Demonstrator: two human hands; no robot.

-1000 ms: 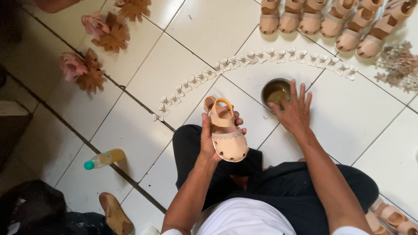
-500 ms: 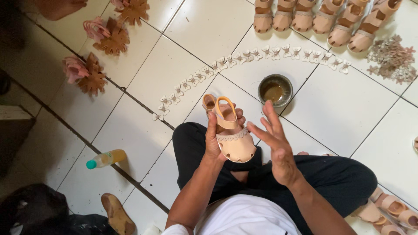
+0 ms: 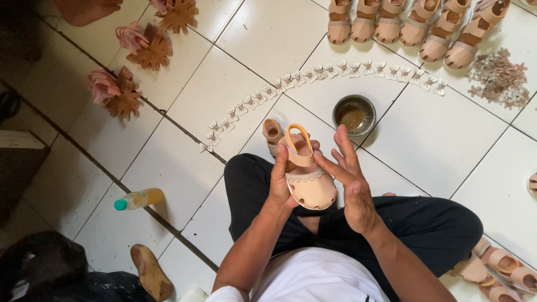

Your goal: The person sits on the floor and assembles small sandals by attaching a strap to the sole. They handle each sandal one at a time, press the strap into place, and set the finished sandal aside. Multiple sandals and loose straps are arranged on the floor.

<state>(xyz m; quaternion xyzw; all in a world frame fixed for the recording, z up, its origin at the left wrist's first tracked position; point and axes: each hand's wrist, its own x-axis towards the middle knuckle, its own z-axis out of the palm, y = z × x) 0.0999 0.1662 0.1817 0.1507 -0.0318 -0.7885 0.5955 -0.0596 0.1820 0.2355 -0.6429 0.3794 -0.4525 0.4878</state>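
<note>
Down on the white tiled floor (image 3: 168,162) a person sits cross-legged in black trousers, and from the head view both hands are up over the lap. Left hand (image 3: 281,182) is clenched around the side of a small peach-coloured child's sandal (image 3: 305,179), thumb on its strap side, toe pointing toward the body. Right hand (image 3: 349,179) is unclenched, fingers spread, its fingertips just touching the sandal's upper near the strap; it grasps nothing. Just beyond the sandal stands a small round metal bowl (image 3: 354,114) with brownish liquid in it. A curved line of little white butterfly trims (image 3: 313,72) runs across the tiles past the bowl. Further out, a row of finished sandals (image 3: 414,25) sits along the top edge, with a heap of small flower trims (image 3: 498,75) to their right. Off to the left lie a plastic bottle with a green cap (image 3: 139,198) and brown leaf-shaped decorations (image 3: 126,100).
</note>
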